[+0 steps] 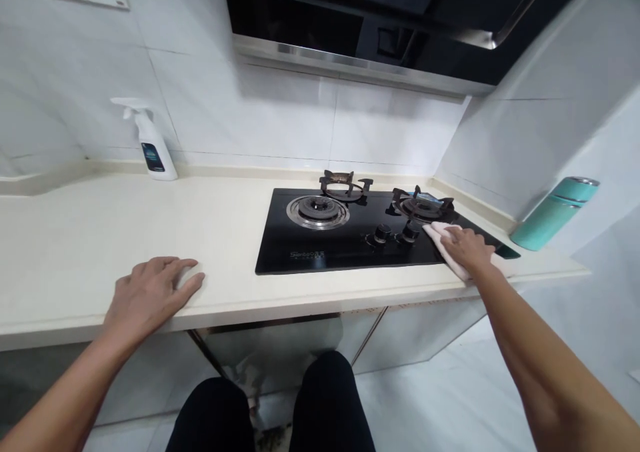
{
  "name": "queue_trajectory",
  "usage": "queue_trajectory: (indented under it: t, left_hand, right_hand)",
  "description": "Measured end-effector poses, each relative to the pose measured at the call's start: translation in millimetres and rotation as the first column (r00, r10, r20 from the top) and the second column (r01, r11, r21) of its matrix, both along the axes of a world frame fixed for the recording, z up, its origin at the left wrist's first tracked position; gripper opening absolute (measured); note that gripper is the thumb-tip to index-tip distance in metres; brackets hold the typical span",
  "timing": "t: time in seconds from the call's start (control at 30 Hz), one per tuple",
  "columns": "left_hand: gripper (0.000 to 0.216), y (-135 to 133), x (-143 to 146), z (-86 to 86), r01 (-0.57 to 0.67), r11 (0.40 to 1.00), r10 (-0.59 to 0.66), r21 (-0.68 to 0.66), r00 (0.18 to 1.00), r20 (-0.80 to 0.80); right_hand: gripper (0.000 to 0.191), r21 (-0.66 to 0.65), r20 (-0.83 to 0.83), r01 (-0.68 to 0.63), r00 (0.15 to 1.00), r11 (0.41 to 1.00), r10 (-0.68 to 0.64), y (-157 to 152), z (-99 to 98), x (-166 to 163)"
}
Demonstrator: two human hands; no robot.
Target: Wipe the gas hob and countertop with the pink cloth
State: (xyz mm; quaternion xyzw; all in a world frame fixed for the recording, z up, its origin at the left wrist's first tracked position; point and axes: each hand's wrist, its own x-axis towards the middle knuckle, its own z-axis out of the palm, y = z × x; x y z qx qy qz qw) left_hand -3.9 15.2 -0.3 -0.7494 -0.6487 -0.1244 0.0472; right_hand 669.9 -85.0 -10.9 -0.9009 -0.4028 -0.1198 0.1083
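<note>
My right hand [465, 247] presses a folded pale pink cloth [447, 242] onto the right front part of the black gas stove [340, 252]. The cloth reaches over the stove's front edge onto the counter. Just left of it are two black knobs [383, 233]. My left hand [153, 289] rests on the cream countertop [220, 239] near its front edge, fingers stretched out, holding nothing. The left burner [319, 211] is bare; its pot support [345, 185] sits off it, toward the back. The right burner [424, 207] has its support on.
A white spray bottle [153, 149] stands against the back wall at left. A turquoise flask [554, 213] stands at the counter's right end. Overhead hangs a dark range hood [360, 62]. Cabinet doors [420, 335] lie below the counter, in front of my knees.
</note>
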Motion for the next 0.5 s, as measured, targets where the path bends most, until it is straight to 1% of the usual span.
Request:
queue_trajectory:
  t: [0.13,0.27,0.4,0.5]
  left_hand:
    - [0.059,-1,1,-3.1,0.006,1.0,-0.006,0.019,1.0,0.003]
    - [0.056,-3,2,-5.1,-0.006,1.0,0.005,0.026,1.0,0.015]
    - [0.054,-4,2,-8.1,0.017,0.999,-0.019,0.049,0.999,0.031]
    - [0.053,-4,2,-12.0,0.017,0.997,-0.021,0.073,0.998,0.054]
  right_hand:
    - [0.048,-0.021,0.141,-0.155,0.978,0.988,0.157,-18,-5.4,-46]
    - [0.044,-0.013,0.201,-0.243,0.949,0.97,0.241,-26,-8.2,-93]
    - [0.04,-0.017,0.224,-0.369,0.905,0.929,0.363,-16,-1.9,-145]
    - [0.037,-0.046,0.24,-0.472,0.85,0.88,0.469,-1,0.8,-190]
